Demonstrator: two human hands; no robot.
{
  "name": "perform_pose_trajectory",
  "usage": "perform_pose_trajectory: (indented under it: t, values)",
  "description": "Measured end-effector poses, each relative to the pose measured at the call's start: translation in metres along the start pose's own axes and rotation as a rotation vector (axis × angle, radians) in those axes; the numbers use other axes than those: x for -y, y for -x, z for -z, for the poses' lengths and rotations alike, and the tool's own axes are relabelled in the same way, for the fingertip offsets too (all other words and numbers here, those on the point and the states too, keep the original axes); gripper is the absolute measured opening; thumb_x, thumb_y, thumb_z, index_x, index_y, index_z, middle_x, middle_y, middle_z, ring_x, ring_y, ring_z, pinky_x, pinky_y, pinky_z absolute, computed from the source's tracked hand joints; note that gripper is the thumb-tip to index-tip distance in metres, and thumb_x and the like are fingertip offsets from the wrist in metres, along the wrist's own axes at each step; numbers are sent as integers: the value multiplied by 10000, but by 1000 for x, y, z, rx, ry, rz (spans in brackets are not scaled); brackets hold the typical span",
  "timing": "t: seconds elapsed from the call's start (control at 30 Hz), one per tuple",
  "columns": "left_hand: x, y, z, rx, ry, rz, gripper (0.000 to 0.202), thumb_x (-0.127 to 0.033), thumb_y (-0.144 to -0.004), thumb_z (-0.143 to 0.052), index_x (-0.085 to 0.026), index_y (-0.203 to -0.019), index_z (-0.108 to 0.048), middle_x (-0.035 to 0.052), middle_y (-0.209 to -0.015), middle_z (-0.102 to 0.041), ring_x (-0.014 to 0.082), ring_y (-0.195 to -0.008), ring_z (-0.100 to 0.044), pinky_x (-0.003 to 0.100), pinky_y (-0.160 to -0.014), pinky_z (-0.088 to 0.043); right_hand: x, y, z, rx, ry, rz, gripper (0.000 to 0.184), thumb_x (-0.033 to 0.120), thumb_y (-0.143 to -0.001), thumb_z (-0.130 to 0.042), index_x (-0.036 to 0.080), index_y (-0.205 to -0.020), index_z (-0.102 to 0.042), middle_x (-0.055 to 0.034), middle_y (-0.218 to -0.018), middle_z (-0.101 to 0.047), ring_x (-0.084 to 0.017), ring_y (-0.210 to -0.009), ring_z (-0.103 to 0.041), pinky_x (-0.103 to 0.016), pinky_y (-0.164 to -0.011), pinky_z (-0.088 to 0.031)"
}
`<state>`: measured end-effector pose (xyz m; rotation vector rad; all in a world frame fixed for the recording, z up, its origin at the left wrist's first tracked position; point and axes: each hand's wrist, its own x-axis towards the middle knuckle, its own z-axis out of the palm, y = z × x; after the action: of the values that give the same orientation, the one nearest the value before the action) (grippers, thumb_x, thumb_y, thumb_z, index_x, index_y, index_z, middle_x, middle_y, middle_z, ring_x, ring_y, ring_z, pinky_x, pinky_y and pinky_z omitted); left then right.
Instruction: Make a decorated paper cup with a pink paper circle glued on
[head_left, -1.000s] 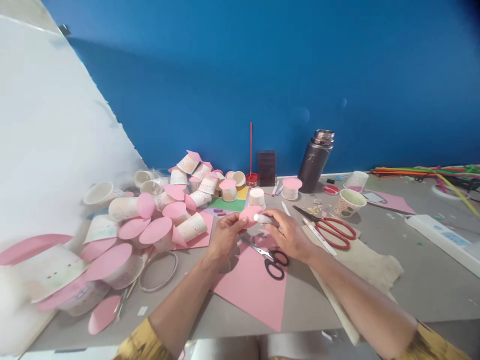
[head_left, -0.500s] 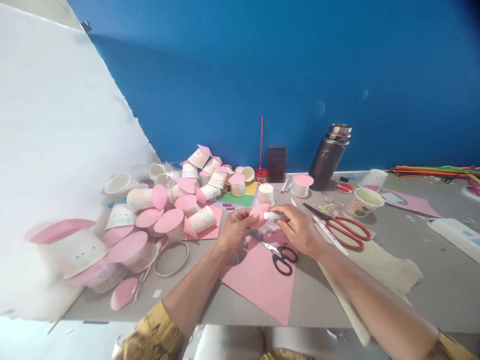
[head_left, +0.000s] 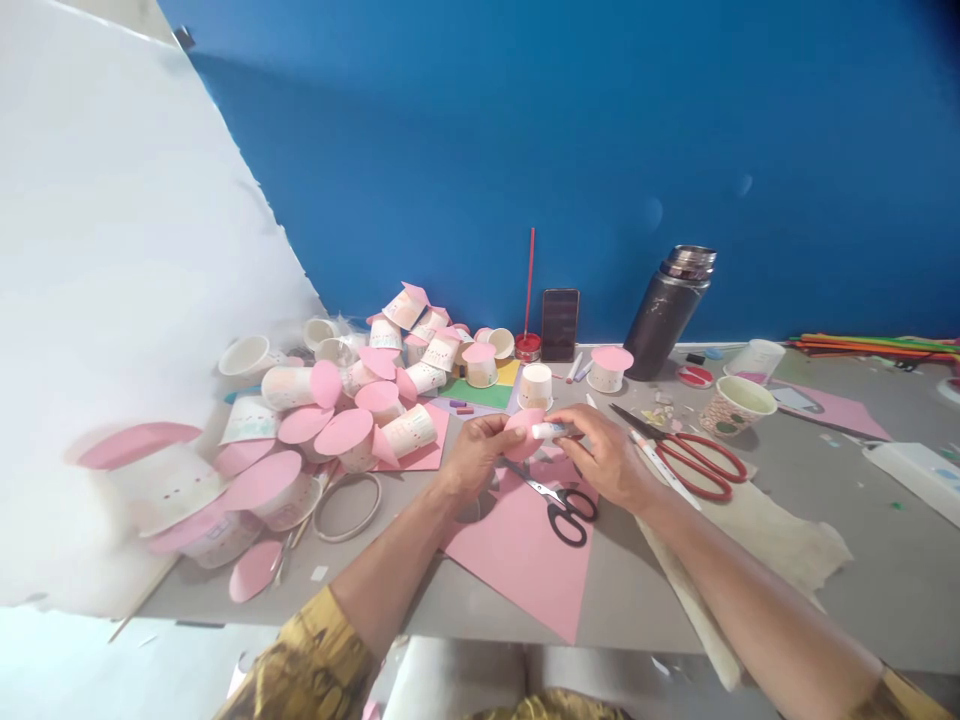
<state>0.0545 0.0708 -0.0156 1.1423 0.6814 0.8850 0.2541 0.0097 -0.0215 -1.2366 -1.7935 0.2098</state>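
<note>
Both hands are closed on something, meeting near the middle of the view. The left hand (head_left: 476, 455) grasps a small piece of pink paper (head_left: 520, 440) by its left edge, the thumb lying across the near face; the other fingers are partly hidden behind. The right hand (head_left: 604, 458) grasps a white stick (head_left: 550, 431) between thumb and fingertips, in a light pinch rather than a fist. The stick's blunt end points toward nine o'clock and overlaps the paper's right part; whether the two touch, I cannot tell.

Taking the held paper as the centre of the clock, a white cup (head_left: 536, 384) stands upside down just beyond at twelve, and a phone (head_left: 561, 325) leans on the wall between twelve and one. A dark flask (head_left: 667, 318) is near two. Red-handled scissors (head_left: 670, 438) lie at three, beside a white pen (head_left: 664, 470). Black-handled scissors (head_left: 553, 494) rest between five and six on a pink sheet (head_left: 517, 570). Paper cups (head_left: 410, 430) with pink pieces crowd from nine to eleven.
</note>
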Motion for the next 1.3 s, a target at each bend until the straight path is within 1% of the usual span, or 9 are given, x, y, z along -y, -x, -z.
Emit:
perform_pose_trajectory:
  t: [0.17, 0.3, 0.4, 0.57, 0.77, 0.93, 1.0, 1.1, 1.3]
  values:
    - [3, 0, 2, 18, -22, 6, 298, -412, -681, -894, -145, -719, -767, 55, -683, -681, 134, -606, -574, 263, -589, -425, 1, 0, 1, 19, -48, -7, 204, 185, -941, -563, 261, -1101, -664, -58, -1054, -733, -243, -995, -691, -398, -892, -561]
    - [2, 2, 2, 12, -44, 8, 307, -414, -696, -887, -147, -672, -737, 31, -628, -634, 113, -559, -521, 251, -540, -371, 1, 0, 2, 40, -50, -6, 199, 198, -947, -571, 262, -1102, -677, -63, -1086, -736, -247, -1019, -695, -406, -903, -560]
    - [1, 2, 1, 6, -65, 6, 310, -416, -706, -880, -148, -665, -730, 17, -599, -602, 102, -531, -478, 252, -517, -337, 2, -1, 3, 22, -27, 2, 198, 193, -940, -580, 262, -1094, -684, -60, -1056, -744, -248, -1001, -697, -406, -898, -559]
    - [3, 1, 2, -10, -94, -9, 294, -414, -704, -875, -149, -684, -750, 28, -629, -626, 119, -571, -516, 264, -554, -366, 3, 0, 3, 18, -14, -21, 217, 194, -938, -580, 271, -1110, -688, -57, -1049, -750, -252, -986, -698, -400, -865, -564]
    - [4, 0, 2, -41, -103, -26, 312, -421, -691, -876, -151, -646, -726, 22, -618, -604, 118, -585, -498, 265, -563, -356, 5, 0, 4, 48, -5, -33, 227, 172, -926, -587, 268, -1099, -697, -54, -1072, -755, -249, -998, -706, -396, -883, -557]
    - [2, 1, 3, -17, -112, -8, 307, -414, -698, -875, -150, -654, -724, 16, -606, -585, 110, -557, -470, 258, -529, -319, 6, 1, 5, 20, -3, -31, 227, 174, -927, -596, 272, -1105, -696, -44, -1058, -755, -239, -975, -704, -380, -871, -555]
    - [3, 0, 4, -13, -115, -6, 310, -418, -693, -878, -147, -664, -731, 19, -610, -593, 109, -558, -477, 259, -536, -324, 5, 0, 6, 34, -19, -13, 232, 166, -920, -599, 270, -1101, -699, -43, -1049, -753, -234, -971, -701, -369, -867, -553]
    - [4, 0, 5, -15, -117, -11, 314, -417, -690, -880, -138, -668, -738, 30, -627, -609, 113, -583, -498, 264, -566, -351, 5, -1, 8, 81, -53, -12, 247, 139, -894, -594, 258, -1078, -708, -47, -1026, -745, -224, -936, -697, -342, -807, -556]
    - [1, 0, 4, -12, -112, 0, 328, -398, -656, -905, -132, -630, -714, 29, -614, -608, 116, -570, -491, 262, -535, -341, 9, -2, 9, 68, -70, -48, 209, 186, -908, -588, 237, -1075, -703, -55, -1013, -746, -223, -926, -690, -345, -811, -546]
